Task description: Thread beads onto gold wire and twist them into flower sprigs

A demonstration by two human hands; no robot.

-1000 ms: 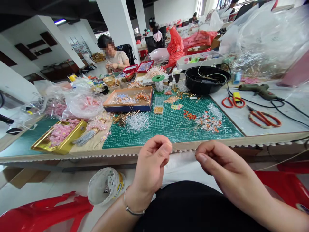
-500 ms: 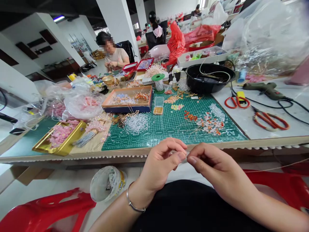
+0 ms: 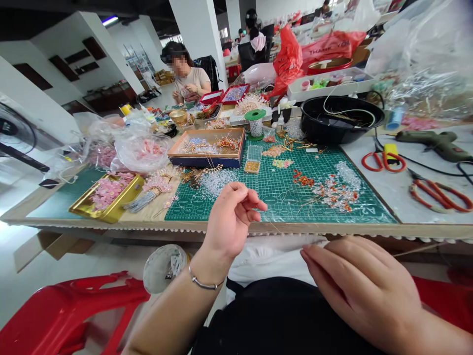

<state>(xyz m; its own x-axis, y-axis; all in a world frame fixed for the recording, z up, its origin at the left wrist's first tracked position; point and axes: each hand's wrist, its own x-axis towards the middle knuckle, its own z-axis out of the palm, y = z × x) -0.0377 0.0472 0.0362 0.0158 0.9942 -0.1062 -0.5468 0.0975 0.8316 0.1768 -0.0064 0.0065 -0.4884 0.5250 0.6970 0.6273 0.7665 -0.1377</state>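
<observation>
My left hand (image 3: 232,217) is raised before the table edge, thumb and forefinger pinched together, the other fingers loosely curled. What the pinch holds is too small to make out; a faint thin strand (image 3: 274,226) shows just below the fingers. Lower and to the right, my right hand (image 3: 364,281) has its back to me, with fingers pressed together and their grip hidden. Beyond the hands, a green cutting mat (image 3: 236,209) bears clear beads (image 3: 216,183), orange beads (image 3: 303,178) and a bunch of wired clear-and-orange beads (image 3: 336,192).
A gold tray (image 3: 118,211) of pink flowers stands left, an open box (image 3: 207,160) behind. At right are a black basin (image 3: 332,125), red-handled scissors (image 3: 384,161), pliers (image 3: 439,195) and a glue gun (image 3: 430,140). A person (image 3: 192,81) sits across; a bucket (image 3: 162,276) stands below.
My hands have come apart: the left has moved up and left and turned, the right down and right toward me. The whole view has shifted slightly.
</observation>
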